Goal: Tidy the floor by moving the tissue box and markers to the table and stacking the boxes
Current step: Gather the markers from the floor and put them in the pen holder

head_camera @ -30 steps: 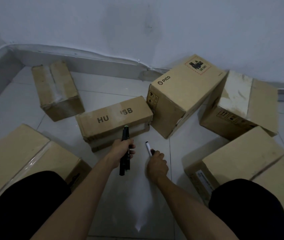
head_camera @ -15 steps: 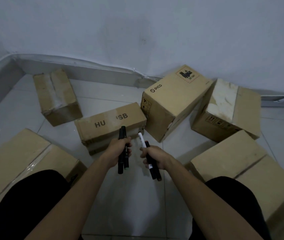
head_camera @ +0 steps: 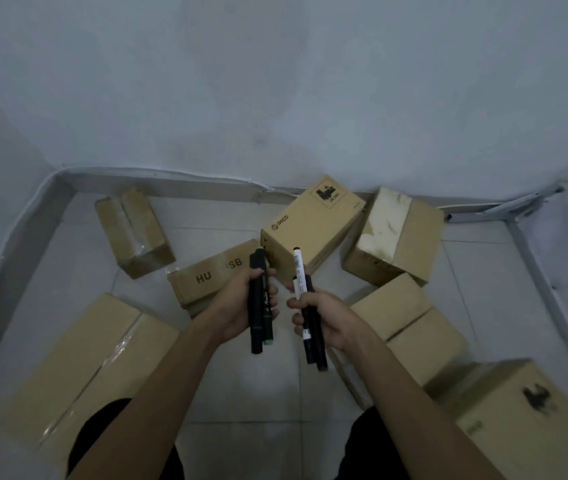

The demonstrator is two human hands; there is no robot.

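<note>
My left hand (head_camera: 241,306) grips two black markers (head_camera: 258,299) upright, one with a green end. My right hand (head_camera: 324,320) holds another bunch of markers (head_camera: 307,306), a white-barrelled one and black ones. Both hands hover above the tiled floor, close together. Cardboard boxes lie scattered around: a flat one marked HU SB (head_camera: 206,275), a PICO box (head_camera: 310,223) tilted behind the hands, a stained box (head_camera: 397,233) to its right. No tissue box or table is in view.
A small taped box (head_camera: 133,230) lies at the back left. Large boxes sit at the front left (head_camera: 78,362), right (head_camera: 404,320) and front right (head_camera: 518,410). White walls with a grey skirting (head_camera: 171,183) close the corner. My dark-clad knees frame the bare tiles below.
My right hand picked the white marker off the floor and rose with it beside the left. The view has lifted and pulled back, showing more wall and another box at the front right.
</note>
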